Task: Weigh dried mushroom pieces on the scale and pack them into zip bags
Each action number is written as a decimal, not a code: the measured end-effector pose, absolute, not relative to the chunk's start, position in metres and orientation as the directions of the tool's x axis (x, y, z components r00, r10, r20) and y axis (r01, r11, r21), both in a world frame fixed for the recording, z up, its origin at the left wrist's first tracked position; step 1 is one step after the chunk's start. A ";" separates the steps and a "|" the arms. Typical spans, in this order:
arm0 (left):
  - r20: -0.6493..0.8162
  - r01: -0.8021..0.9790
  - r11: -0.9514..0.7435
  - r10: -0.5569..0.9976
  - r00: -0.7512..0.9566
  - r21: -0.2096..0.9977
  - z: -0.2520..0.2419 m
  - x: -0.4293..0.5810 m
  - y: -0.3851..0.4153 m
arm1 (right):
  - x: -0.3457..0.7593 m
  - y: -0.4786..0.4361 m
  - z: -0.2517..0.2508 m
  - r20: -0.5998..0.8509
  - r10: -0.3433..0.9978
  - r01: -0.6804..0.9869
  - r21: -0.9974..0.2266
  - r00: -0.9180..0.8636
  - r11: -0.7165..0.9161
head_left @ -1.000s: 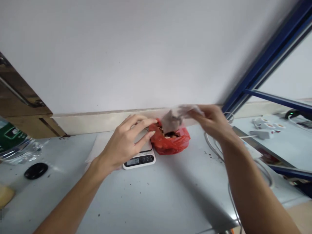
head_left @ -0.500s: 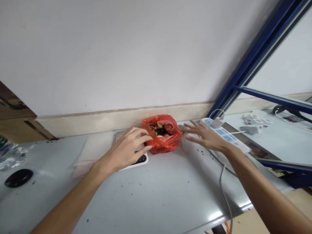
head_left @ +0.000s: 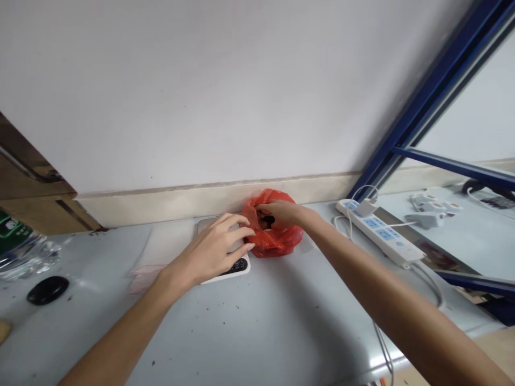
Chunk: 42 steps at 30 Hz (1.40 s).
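A red plastic bag (head_left: 277, 247) stands open-topped against the wall's base, holding brown dried slices (head_left: 263, 219). My right hand (head_left: 279, 213) reaches down into its mouth; most of the fingers are hidden there, so their grip does not show. At the bag's left side is my left hand (head_left: 223, 244), open, fingers curved and apart, with fingertips at or touching the red plastic. Beneath that hand lies a flat white kitchen scale (head_left: 231, 274) with a black button panel, partly covered by the hand.
Right of the bag lies a white power strip (head_left: 380, 230) with cables. A blue metal frame (head_left: 396, 123) rises behind it. To the left are clear plastic bags (head_left: 163, 241), a black oval object (head_left: 48, 290) and a plastic bottle (head_left: 20, 246). Dark crumbs dot the grey tabletop (head_left: 241, 332).
My right hand has moved left from beside the bag into its opening. My left hand stays by the bag's left side. The view has shifted slightly.
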<state>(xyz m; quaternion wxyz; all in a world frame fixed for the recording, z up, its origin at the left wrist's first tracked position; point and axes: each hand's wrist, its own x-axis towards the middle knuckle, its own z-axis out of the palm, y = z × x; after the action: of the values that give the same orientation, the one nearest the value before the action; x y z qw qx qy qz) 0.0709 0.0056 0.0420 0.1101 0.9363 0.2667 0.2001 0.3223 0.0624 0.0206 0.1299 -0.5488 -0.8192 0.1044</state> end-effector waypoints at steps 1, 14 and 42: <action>0.317 0.454 -0.834 0.543 0.778 0.315 0.042 0.071 0.006 | 0.323 0.065 0.018 0.073 0.932 0.882 -0.305 -0.356 0.361; 0.330 0.491 -0.796 0.598 0.731 0.354 0.055 0.060 0.007 | 0.322 0.052 0.034 0.021 0.941 0.903 -0.277 -0.337 0.329; -0.305 0.862 -0.445 0.808 0.504 0.244 0.076 -0.019 0.042 | 0.237 0.035 0.072 0.031 0.899 0.454 -0.855 -0.437 0.251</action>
<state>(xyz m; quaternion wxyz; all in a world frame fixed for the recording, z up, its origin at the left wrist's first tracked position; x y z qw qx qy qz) -0.0195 0.0421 0.0764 0.1859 0.8470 0.4929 -0.0716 0.2374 0.0354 0.0716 0.2719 -0.4554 -0.7426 0.4090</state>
